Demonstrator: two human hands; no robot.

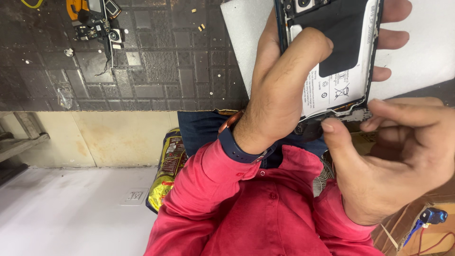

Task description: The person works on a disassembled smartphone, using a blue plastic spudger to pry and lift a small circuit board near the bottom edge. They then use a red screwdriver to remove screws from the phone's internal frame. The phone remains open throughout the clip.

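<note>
Left hand (284, 80): grips the opened phone (339, 57), thumb on its battery (332, 85)
Right hand (393, 156): pinches the phone's lower edge
Phone: held up above the dark tiled counter (156, 61)

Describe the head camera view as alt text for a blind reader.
A left hand holds an opened smartphone, back cover off, thumb pressed on its white battery, while the right hand has thumb and forefinger at the phone's lower edge. Red sleeves and a blue wristwatch show; loose phone parts lie on a dark tiled surface.
</note>
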